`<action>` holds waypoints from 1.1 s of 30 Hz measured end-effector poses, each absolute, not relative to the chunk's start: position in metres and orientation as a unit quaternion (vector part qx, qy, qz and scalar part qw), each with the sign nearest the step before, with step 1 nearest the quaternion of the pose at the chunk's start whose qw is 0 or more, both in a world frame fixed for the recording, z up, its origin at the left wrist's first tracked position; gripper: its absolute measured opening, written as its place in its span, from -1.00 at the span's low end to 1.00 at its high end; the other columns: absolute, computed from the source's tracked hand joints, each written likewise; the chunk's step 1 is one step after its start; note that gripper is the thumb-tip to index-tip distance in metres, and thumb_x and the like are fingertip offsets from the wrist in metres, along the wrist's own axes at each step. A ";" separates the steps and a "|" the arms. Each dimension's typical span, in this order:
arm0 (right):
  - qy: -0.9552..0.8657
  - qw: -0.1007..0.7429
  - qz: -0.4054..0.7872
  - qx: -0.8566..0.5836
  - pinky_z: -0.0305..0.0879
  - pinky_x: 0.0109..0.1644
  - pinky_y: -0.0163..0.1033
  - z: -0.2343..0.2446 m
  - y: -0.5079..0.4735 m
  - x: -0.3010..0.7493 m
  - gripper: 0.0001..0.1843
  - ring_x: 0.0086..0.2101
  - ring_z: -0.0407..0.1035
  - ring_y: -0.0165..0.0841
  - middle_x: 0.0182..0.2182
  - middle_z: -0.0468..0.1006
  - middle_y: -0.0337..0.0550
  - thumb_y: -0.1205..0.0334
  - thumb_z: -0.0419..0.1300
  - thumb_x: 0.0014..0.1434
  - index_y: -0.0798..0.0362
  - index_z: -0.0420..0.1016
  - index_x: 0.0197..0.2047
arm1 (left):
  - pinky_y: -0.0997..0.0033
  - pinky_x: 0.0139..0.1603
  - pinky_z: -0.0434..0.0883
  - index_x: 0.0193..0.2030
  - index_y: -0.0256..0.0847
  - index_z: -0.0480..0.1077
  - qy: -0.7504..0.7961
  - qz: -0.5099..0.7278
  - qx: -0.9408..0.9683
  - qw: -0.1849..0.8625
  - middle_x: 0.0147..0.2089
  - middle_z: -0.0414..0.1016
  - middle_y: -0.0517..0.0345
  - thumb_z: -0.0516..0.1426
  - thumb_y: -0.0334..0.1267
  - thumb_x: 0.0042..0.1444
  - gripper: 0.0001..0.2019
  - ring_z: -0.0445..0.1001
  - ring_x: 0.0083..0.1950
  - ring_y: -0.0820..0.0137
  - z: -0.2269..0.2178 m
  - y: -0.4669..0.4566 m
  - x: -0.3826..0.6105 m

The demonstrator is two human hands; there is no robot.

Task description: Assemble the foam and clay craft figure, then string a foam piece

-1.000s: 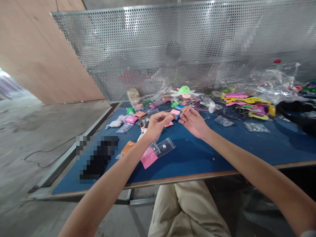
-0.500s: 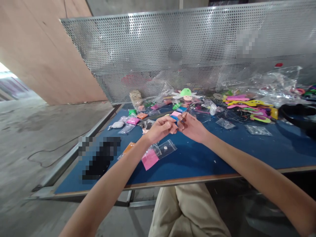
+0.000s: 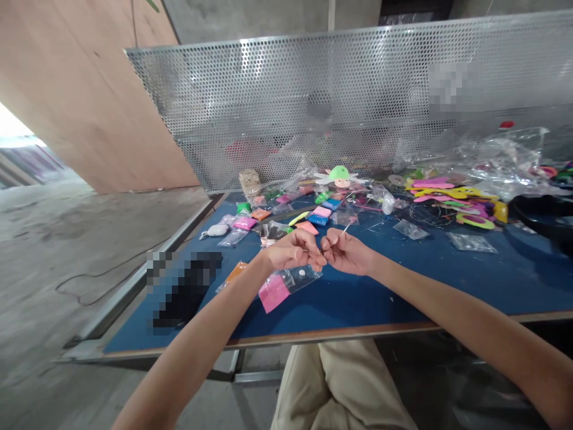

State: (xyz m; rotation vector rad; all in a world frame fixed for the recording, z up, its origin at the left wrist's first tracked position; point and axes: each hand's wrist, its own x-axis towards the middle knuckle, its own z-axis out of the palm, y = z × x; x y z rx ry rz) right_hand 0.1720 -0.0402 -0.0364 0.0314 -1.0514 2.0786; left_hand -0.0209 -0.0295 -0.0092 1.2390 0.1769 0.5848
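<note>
My left hand (image 3: 293, 251) and my right hand (image 3: 344, 251) meet above the blue table (image 3: 403, 280), fingertips touching. Both are curled into pinches. A thin pale stick (image 3: 347, 227) pokes up from my right fingers. What my left fingers pinch is too small to name. Just under my hands lie a pink packet (image 3: 273, 292) and a clear zip bag (image 3: 299, 276) holding a small white bead.
Small coloured packets (image 3: 277, 215) litter the table's far middle, with a green-capped foam figure (image 3: 339, 175) behind. Foam shapes (image 3: 452, 194) and clear plastic bags (image 3: 492, 155) pile at far right. A perforated metal screen (image 3: 358, 101) backs the table. A dark blurred object (image 3: 188, 289) lies left.
My hands have come together and dropped nearer to me, from apart over the packets to fingertips touching. The view has tilted up slightly.
</note>
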 end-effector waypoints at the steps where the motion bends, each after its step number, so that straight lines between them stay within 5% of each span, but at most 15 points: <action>1: -0.418 0.383 0.823 0.023 0.50 -0.16 -0.40 -0.036 -0.040 0.172 -0.69 -0.33 0.55 -0.49 -0.30 0.61 -0.26 0.13 0.44 0.02 0.09 0.43 -0.34 | 0.36 -0.29 0.54 -0.38 -0.28 0.53 0.081 0.262 0.574 0.772 -0.41 0.61 0.01 0.45 -0.01 -0.25 -0.59 0.62 -0.37 0.27 -0.009 -0.030 -0.021; 7: -0.486 0.302 0.816 0.081 0.48 -0.29 -0.22 -0.036 -0.037 0.175 -0.55 -0.44 0.53 -0.36 -0.39 0.59 -0.20 -0.09 0.40 0.02 0.13 0.38 -0.45 | 0.30 -0.30 0.56 -0.43 -0.28 0.58 0.094 0.165 0.601 0.776 -0.39 0.62 -0.11 0.47 0.05 -0.39 -0.54 0.61 -0.36 0.20 -0.007 -0.027 -0.022; 17: -0.562 0.246 0.781 0.114 0.45 -0.15 -0.12 -0.039 -0.031 0.180 -0.46 -0.31 0.52 -0.27 -0.36 0.56 -0.06 -0.23 0.27 0.09 0.18 0.47 -0.38 | 0.18 -0.22 0.55 -0.33 -0.29 0.64 0.081 0.072 0.637 0.763 -0.25 0.62 -0.32 0.36 0.35 -0.48 -0.28 0.57 -0.10 -0.04 -0.008 -0.021 -0.026; 22: -0.577 0.256 0.771 0.082 0.42 -0.09 -0.11 -0.044 -0.021 0.184 -0.41 -0.30 0.50 -0.28 -0.36 0.52 -0.07 -0.29 0.23 0.09 0.17 0.44 -0.38 | 0.28 -0.31 0.49 -0.31 -0.41 0.62 0.088 0.122 0.635 0.757 -0.31 0.60 -0.34 0.16 0.55 -0.43 -0.08 0.58 -0.22 0.06 -0.015 -0.014 -0.032; 33: -0.552 0.230 0.799 0.064 0.41 -0.05 0.03 -0.044 -0.016 0.188 -0.22 -0.33 0.45 -0.24 -0.39 0.42 -0.10 -0.49 -0.08 0.12 0.16 0.39 -0.37 | 0.26 -0.32 0.43 -0.42 -0.42 0.54 0.112 0.150 0.667 0.721 -0.44 0.57 -0.28 -0.01 0.63 -0.36 -0.03 0.54 -0.39 0.16 -0.024 -0.003 -0.038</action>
